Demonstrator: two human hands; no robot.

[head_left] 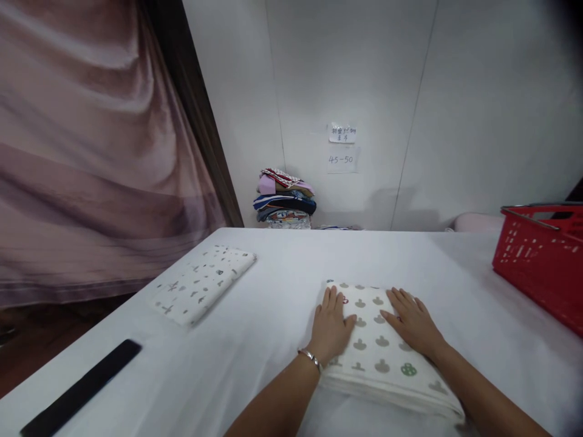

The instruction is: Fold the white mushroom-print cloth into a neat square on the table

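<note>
A folded white cloth with grey and green clover prints [380, 358] lies on the white table [282, 267] in front of me. My left hand [328, 328] rests flat on the cloth's left part, fingers stretched out, a silver bracelet at the wrist. My right hand [412, 325] lies flat on the cloth's right part, fingers spread. Neither hand holds anything. A second folded white cloth with small prints [203, 282] lies apart on the table to the left.
A red plastic basket [544, 258] stands at the table's right edge. A flat black bar [82, 388] lies near the front left corner. A stack of folded coloured fabrics [285, 200] sits against the wall behind the table. A pink curtain [91, 152] hangs at left.
</note>
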